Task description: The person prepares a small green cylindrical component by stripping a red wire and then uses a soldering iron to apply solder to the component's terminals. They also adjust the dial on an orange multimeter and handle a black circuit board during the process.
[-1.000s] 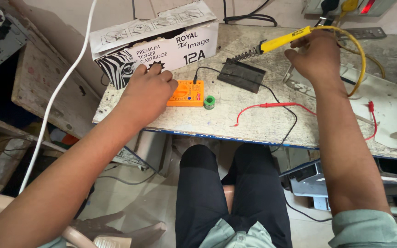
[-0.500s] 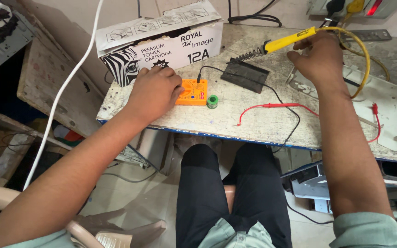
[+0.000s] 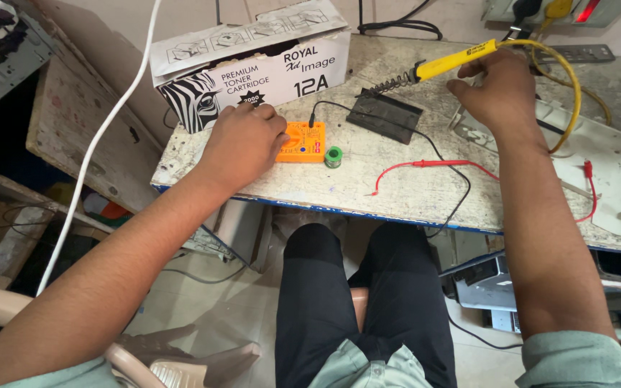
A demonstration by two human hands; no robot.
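My left hand lay curled over orange multimeter at bench front; grip unclear. Right hand pinched yellow soldering iron handle. Meter prob. light, rigid plastic; take by sides.

On the bench, the box stands behind the meter; a solder spool lies just right of it, the iron farther right.
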